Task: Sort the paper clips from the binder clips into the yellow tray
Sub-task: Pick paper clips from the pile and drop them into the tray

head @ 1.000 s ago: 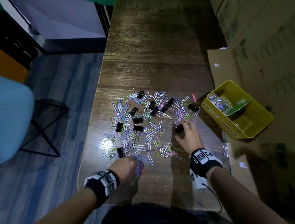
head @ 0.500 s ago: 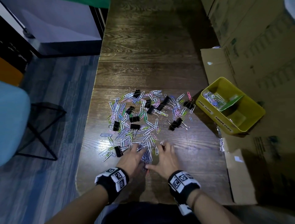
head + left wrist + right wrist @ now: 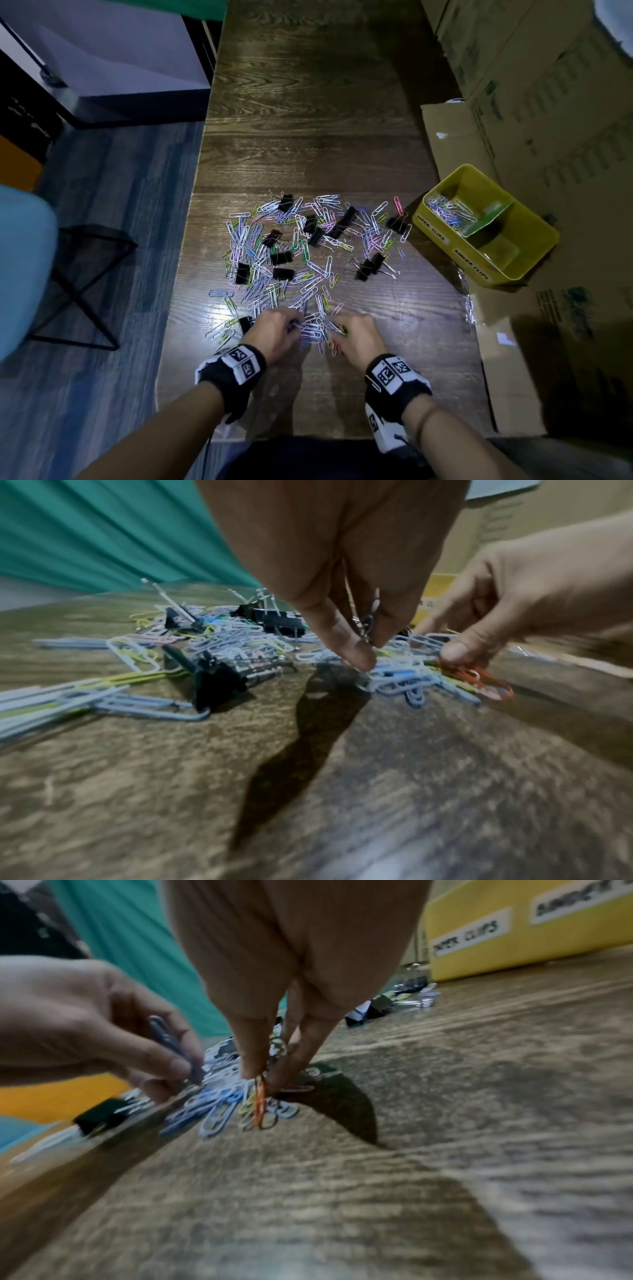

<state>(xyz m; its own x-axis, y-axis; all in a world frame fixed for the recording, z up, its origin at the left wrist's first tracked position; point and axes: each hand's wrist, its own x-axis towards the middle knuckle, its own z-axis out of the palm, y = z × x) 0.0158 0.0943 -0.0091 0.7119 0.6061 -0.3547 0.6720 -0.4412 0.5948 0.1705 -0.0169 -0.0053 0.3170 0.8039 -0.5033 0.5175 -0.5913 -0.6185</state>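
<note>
A heap of pastel paper clips (image 3: 301, 246) mixed with black binder clips (image 3: 368, 265) covers the middle of the wooden table. The yellow tray (image 3: 442, 233) stands at the right, with paper clips (image 3: 448, 210) in its far compartment. Both hands work the heap's near edge, side by side. My left hand (image 3: 281, 329) pinches a few paper clips (image 3: 366, 626) between thumb and fingers (image 3: 352, 653). Beside it, my right hand (image 3: 352, 332) pinches an orange paper clip (image 3: 260, 1104) with others bunched under its fingertips (image 3: 250, 1066).
Cardboard boxes (image 3: 548, 102) line the right side, and a flattened box (image 3: 507, 359) lies by the tray. A teal chair (image 3: 20, 267) stands left of the table. The table's left edge (image 3: 185, 274) is close to the heap. A few clips (image 3: 469, 308) lie at the right.
My right hand left the binder clip at the heap's right and came back beside my left hand. Both hands went from flat fingers to pinching clips at the near edge.
</note>
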